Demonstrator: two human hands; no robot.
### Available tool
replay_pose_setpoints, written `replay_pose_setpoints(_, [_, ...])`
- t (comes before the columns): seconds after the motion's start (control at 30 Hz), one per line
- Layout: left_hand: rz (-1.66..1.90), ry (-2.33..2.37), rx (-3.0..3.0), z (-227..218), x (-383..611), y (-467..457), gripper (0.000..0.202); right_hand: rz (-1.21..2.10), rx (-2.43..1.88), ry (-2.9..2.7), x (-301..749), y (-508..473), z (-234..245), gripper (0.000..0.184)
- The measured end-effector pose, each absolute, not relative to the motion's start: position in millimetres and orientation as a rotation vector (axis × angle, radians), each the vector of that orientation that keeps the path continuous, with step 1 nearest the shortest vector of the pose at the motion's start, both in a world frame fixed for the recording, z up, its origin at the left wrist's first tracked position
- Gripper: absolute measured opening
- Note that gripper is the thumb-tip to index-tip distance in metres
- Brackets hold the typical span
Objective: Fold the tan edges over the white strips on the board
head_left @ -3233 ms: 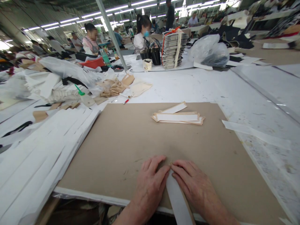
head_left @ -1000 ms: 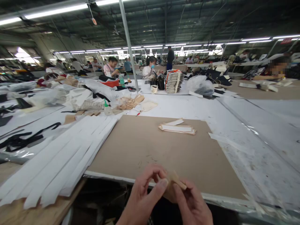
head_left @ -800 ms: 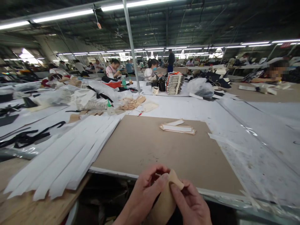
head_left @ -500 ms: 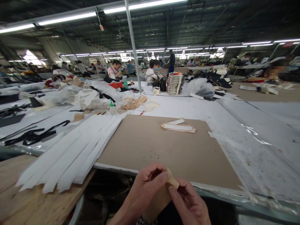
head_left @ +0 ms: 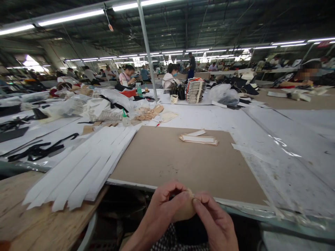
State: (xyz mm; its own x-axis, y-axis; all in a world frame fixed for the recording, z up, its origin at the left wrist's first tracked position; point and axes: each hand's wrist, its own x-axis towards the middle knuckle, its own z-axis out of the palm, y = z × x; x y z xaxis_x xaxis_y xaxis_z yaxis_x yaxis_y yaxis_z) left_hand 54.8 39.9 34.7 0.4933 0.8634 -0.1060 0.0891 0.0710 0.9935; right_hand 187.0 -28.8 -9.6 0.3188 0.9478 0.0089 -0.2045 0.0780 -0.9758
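Observation:
My left hand (head_left: pixel 167 205) and my right hand (head_left: pixel 213 218) are close together at the near edge of the table. Between them is a small tan piece of fabric or leather (head_left: pixel 184 211), pinched along its upper edge by both thumbs and forefingers. Its lower part curves down behind my left fingers, partly hidden. Just beyond my hands lies a brown board (head_left: pixel 180 164). Toward the board's far side rests a small pile of white strips with tan edges (head_left: pixel 199 138).
Long white strips (head_left: pixel 86 160) fan out at the left, overhanging a wooden surface (head_left: pixel 39 219). A green-capped bottle (head_left: pixel 125 119) stands near tan scraps (head_left: pixel 150 113). Farther back are a tied stack of pieces (head_left: pixel 195 91), a plastic bag (head_left: pixel 225 94), a metal pole (head_left: pixel 148 52) and several people.
The tan piece has been turned and bunched up, so less of it hangs below my hands. My right fingertips have shifted slightly along its upper edge, and the view has moved a little.

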Motion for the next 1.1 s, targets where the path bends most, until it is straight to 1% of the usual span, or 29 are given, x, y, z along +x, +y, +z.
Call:
replay_pose_setpoints(0.07, [0.699,0.913,1.312,36.9,55.6,40.6,0.027,1.129,-1.135,-0.750,186.0,-29.8,-5.4,0.025])
replay_pose_setpoints(0.17, [0.659,0.932,1.287,38.4,55.2,41.1,0.028,1.168,-1.148,-0.689,187.5,-32.0,-0.3,0.028])
replay_pose_setpoints(0.33, [0.642,0.934,1.451,36.5,53.9,38.5,0.024,1.084,-1.204,-0.699,192.2,-36.8,6.3,0.033])
replay_pose_setpoints(0.53, [0.630,0.897,1.668,39.8,56.1,35.9,0.025,1.006,-1.213,-0.784,192.3,-36.6,3.5,0.027])
replay_pose_setpoints(0.63, [0.589,0.856,1.667,40.3,56.4,37.1,0.027,1.043,-1.199,-0.740,193.5,-35.4,-5.1,0.027])
replay_pose_setpoints(0.77, [0.475,0.791,1.649,37.4,51.0,42.9,0.015,1.014,-1.192,-0.550,207.5,-34.3,-19.1,0.032])
replay_pose_setpoints(0.93, [0.408,0.963,1.692,35.4,35.5,51.1,0.030,0.841,-1.122,-0.250,245.1,-36.5,-32.6,0.037])
replay_pose_setpoints(1.03, [0.480,1.057,1.649,31.4,29.3,53.2,0.032,0.749,-1.111,-0.169,267.8,-41.1,-49.9,0.033])
replay_pose_setpoints(1.1, [0.582,1.065,1.516,25.7,29.3,53.5,0.034,0.678,-1.169,-0.231,280.7,-43.8,-64.9,0.029])
